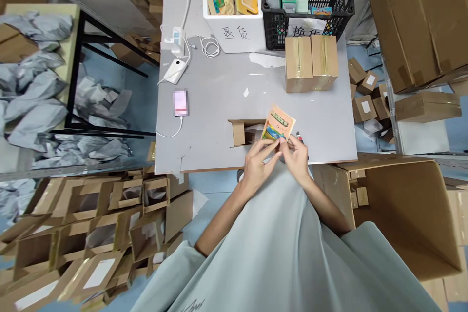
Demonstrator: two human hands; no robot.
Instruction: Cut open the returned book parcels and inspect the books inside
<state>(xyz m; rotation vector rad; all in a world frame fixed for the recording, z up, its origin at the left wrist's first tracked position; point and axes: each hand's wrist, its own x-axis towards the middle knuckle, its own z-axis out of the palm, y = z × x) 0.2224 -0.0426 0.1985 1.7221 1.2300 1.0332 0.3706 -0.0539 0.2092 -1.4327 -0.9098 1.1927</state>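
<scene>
A small orange printed booklet (278, 123), with green lettering and a blue-green picture on its front, is tilted up above the table's near edge. My left hand (259, 162) pinches its lower left edge. At the lower right edge the fingers of my right hand (295, 157) close on it too, and the two hands nearly meet. Just behind my left hand is an open cardboard box (239, 134), with something pale inside that I cannot make out. A dark object with a red part (299, 137) shows beside my right hand, mostly covered by it.
Two taped cartons (299, 66) stand at the table's right, before a black crate (309, 24) and a white bin (234, 34). A phone (181, 102) on a cable lies left. Opened boxes (109, 234) crowd the left floor; a large carton (405, 204) gapes at right.
</scene>
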